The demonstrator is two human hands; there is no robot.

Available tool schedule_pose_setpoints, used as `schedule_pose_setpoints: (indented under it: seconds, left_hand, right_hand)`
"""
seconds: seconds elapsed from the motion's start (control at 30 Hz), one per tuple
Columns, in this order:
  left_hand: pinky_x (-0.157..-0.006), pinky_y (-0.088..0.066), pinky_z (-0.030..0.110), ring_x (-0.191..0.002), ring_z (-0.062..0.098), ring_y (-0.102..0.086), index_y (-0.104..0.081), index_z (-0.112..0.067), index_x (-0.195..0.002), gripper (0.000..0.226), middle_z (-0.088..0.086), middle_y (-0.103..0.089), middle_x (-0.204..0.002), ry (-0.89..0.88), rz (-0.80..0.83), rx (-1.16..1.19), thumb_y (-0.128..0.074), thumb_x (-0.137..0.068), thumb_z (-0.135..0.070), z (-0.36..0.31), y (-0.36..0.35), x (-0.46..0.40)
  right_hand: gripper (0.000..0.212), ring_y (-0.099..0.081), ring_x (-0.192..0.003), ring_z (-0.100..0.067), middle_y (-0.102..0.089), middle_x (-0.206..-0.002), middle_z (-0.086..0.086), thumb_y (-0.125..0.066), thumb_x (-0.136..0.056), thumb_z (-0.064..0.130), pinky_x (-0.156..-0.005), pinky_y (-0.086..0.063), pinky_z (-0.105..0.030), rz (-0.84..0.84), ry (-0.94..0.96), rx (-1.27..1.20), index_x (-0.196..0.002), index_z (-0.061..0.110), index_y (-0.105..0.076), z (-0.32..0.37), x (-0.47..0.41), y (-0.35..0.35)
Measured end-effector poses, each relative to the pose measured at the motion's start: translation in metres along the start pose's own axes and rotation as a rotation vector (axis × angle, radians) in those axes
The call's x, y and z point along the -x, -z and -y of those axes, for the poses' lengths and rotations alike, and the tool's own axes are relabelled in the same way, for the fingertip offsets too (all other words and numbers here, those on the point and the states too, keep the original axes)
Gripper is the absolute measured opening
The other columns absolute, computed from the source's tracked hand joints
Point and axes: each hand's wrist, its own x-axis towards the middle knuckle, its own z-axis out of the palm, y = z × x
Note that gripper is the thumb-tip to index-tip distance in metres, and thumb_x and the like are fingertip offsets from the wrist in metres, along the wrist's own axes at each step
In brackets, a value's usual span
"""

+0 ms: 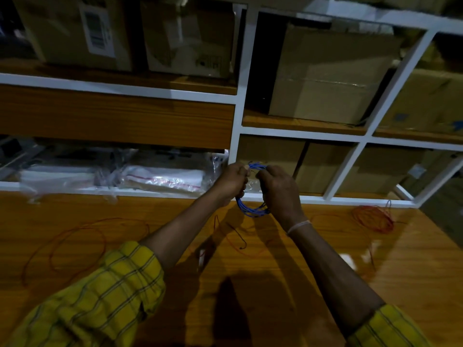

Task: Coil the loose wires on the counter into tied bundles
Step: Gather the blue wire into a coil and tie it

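Note:
A blue wire coil [251, 210] hangs in the air above the wooden counter [413, 284], held between both hands. My left hand [231, 182] grips its left side, and my right hand [279, 190] pinches the top right of the loop. A loose red wire [75, 236] sprawls in wide loops on the counter's left. A red wire coil [373, 217] lies at the right, near the shelf. A thin orange-red wire [253, 251] and a short dark wire piece [238, 234] lie under my forearms.
A white-framed shelf unit [239, 116] rises behind the counter, filled with cardboard boxes [325, 78]. Clear plastic bags [160, 179] lie on its lowest left shelf. A wooden drawer front [115, 118] sits above them.

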Motion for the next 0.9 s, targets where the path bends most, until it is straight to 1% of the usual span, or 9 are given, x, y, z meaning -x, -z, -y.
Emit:
schedule_pose_setpoints:
  seconds: [0.1,0.2,0.27,0.37,0.5,0.6,0.67,0.8,0.9]
  left_hand:
    - [-0.046,-0.025,0.024,-0.050,0.015,-0.029,-0.050,-0.008,-0.098,0.024,0.004,-0.035,-0.064,-0.009,0.025,-0.013,-0.032,-0.111,-0.017,-0.004,-0.004,-0.001]
    - [-0.048,-0.026,0.026,-0.050,0.014,-0.031,-0.053,-0.008,-0.101,0.025,0.003,-0.037,-0.065,-0.014,0.046,-0.058,-0.033,-0.111,-0.020,-0.007,-0.006,0.000]
    - [-0.049,-0.027,0.028,-0.051,0.014,-0.033,-0.054,-0.010,-0.101,0.026,0.004,-0.040,-0.068,-0.014,0.055,-0.088,-0.034,-0.111,-0.023,-0.009,-0.006,0.001]
    - [-0.049,-0.029,0.029,-0.053,0.014,-0.034,-0.057,-0.011,-0.112,0.024,0.003,-0.041,-0.069,-0.020,0.061,-0.085,-0.036,-0.111,-0.024,-0.010,-0.006,0.001]
    - [-0.049,-0.027,0.028,-0.053,0.012,-0.032,-0.055,-0.011,-0.126,0.028,0.001,-0.038,-0.067,-0.065,0.079,-0.058,-0.034,-0.112,-0.023,-0.012,-0.003,0.002]
    - [-0.049,-0.029,0.027,-0.054,0.012,-0.034,-0.056,-0.012,-0.126,0.028,0.001,-0.039,-0.068,-0.083,0.075,-0.071,-0.034,-0.111,-0.023,-0.015,-0.004,0.003]
    - [-0.049,-0.028,0.027,-0.054,0.011,-0.033,-0.058,-0.013,-0.123,0.027,0.000,-0.039,-0.068,-0.105,0.072,-0.089,-0.036,-0.111,-0.024,-0.015,-0.005,0.004]
    - [-0.047,-0.027,0.026,-0.054,0.012,-0.033,-0.059,-0.014,-0.123,0.028,0.002,-0.041,-0.071,-0.129,0.065,-0.120,-0.037,-0.111,-0.026,-0.017,-0.009,0.002]
    - [-0.048,-0.028,0.027,-0.056,0.012,-0.034,-0.058,-0.017,-0.129,0.030,0.003,-0.042,-0.074,-0.138,0.083,-0.127,-0.037,-0.111,-0.026,-0.020,-0.013,0.004]
  right_hand:
    - [0.019,-0.057,-0.076,-0.030,-0.064,-0.085,-0.015,-0.076,-0.079,-0.010,-0.062,-0.034,-0.030,-0.064,0.031,-0.006,-0.092,0.003,-0.069,-0.005,0.003,-0.001]
    - [0.017,-0.052,-0.077,-0.027,-0.062,-0.086,-0.014,-0.072,-0.084,-0.009,-0.068,-0.023,-0.026,-0.114,0.054,-0.039,-0.096,0.003,-0.070,-0.008,0.007,-0.001]
    - [0.018,-0.052,-0.079,-0.026,-0.063,-0.088,-0.015,-0.072,-0.084,-0.009,-0.070,-0.022,-0.024,-0.136,0.054,-0.048,-0.098,0.002,-0.071,-0.009,0.008,0.000]
    - [0.023,-0.056,-0.083,-0.026,-0.067,-0.094,-0.016,-0.072,-0.082,-0.011,-0.074,-0.026,-0.019,-0.154,0.036,-0.075,-0.102,0.001,-0.072,-0.009,0.010,0.003]
    - [0.016,-0.057,-0.081,-0.024,-0.064,-0.091,-0.013,-0.074,-0.084,-0.007,-0.071,-0.032,-0.021,-0.178,-0.010,-0.153,-0.097,0.003,-0.071,-0.011,0.006,0.012]
    - [0.011,-0.059,-0.080,-0.020,-0.064,-0.089,-0.006,-0.071,-0.090,-0.002,-0.065,-0.045,-0.027,-0.202,-0.106,-0.331,-0.097,0.007,-0.071,-0.010,0.000,0.019]
    - [0.008,-0.062,-0.080,-0.017,-0.066,-0.090,-0.002,-0.073,-0.091,0.002,-0.067,-0.053,-0.031,-0.229,-0.205,-0.460,-0.096,0.009,-0.071,-0.011,-0.005,0.023]
    - [0.009,-0.069,-0.088,-0.014,-0.073,-0.095,-0.003,-0.076,-0.092,0.009,-0.075,-0.060,-0.036,-0.263,-0.447,-0.710,-0.101,0.012,-0.074,-0.014,-0.009,0.025]
    - [0.013,-0.069,-0.088,-0.021,-0.072,-0.094,0.000,-0.076,-0.093,0.012,-0.073,-0.062,-0.044,-0.244,-0.583,-0.852,-0.104,0.018,-0.074,-0.016,-0.007,0.026]
